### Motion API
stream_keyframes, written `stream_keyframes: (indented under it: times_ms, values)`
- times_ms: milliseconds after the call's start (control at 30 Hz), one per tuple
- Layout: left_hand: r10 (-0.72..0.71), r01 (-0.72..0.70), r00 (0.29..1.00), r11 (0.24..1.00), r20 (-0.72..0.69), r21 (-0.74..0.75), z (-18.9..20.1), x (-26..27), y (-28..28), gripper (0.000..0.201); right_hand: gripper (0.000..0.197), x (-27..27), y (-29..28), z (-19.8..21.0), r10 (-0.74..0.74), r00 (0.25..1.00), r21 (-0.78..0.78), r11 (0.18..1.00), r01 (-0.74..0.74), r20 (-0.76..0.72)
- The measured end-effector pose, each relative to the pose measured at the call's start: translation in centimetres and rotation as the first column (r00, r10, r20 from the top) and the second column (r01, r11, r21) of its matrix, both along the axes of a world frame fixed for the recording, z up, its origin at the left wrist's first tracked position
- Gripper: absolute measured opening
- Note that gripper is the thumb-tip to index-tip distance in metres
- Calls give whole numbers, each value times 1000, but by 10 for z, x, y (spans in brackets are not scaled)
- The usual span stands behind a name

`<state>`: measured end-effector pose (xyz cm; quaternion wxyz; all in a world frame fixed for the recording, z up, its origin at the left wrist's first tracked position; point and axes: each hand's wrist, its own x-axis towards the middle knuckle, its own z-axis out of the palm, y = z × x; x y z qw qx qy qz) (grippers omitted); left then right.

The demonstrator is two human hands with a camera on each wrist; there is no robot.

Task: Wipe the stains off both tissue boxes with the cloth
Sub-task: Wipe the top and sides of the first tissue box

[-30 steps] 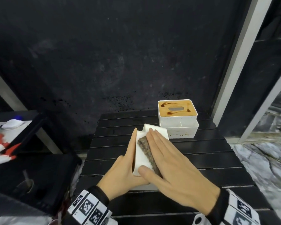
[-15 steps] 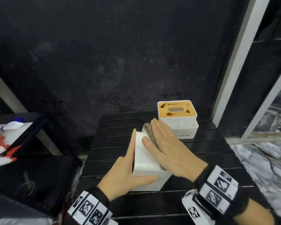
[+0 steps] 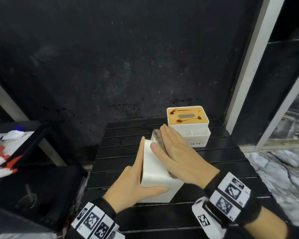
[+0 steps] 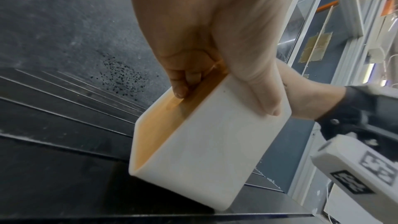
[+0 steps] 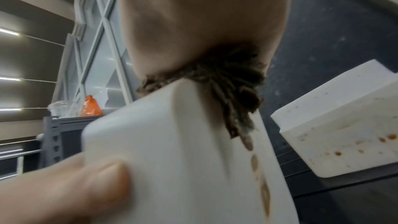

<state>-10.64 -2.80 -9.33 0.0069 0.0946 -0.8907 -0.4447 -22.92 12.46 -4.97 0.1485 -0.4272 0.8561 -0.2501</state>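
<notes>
The left hand [image 3: 133, 180] holds a white tissue box [image 3: 154, 168] on the black table [image 3: 214, 161]. The flat right hand [image 3: 178, 156] presses a gray cloth [image 3: 158, 138] on it. Another stained box [image 3: 188, 125] sits behind.

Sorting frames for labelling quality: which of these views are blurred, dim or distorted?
Head view: sharp but dim, its straight frames bent by the wide lens. Left wrist view: fairly crisp on the near tissue box. Right wrist view: motion-smeared, the cloth and brown stains soft.
</notes>
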Motion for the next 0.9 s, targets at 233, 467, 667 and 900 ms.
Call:
stream_keyframes:
  times_ms: [233, 467, 667, 900]
  values:
    - [-9, 9, 1000, 999, -1, 33, -3, 0, -1, 137, 90, 34, 25, -3, 144, 986, 42, 989, -141, -89]
    - [-17, 17, 1000, 1000, -1, -1, -2, -3, -1, 141, 85, 0, 12, -6, -32, 997, -41, 999, 35, 76]
    - [-3, 3, 1000, 999, -7, 35, 2, 0, 1, 139, 87, 34, 25, -6, 93, 995, -4, 996, -93, -20]
    - [0, 1, 1000, 1000, -5, 23, 2, -3, 2, 141, 84, 6, 26, -9, 32, 999, -38, 999, -32, -5]
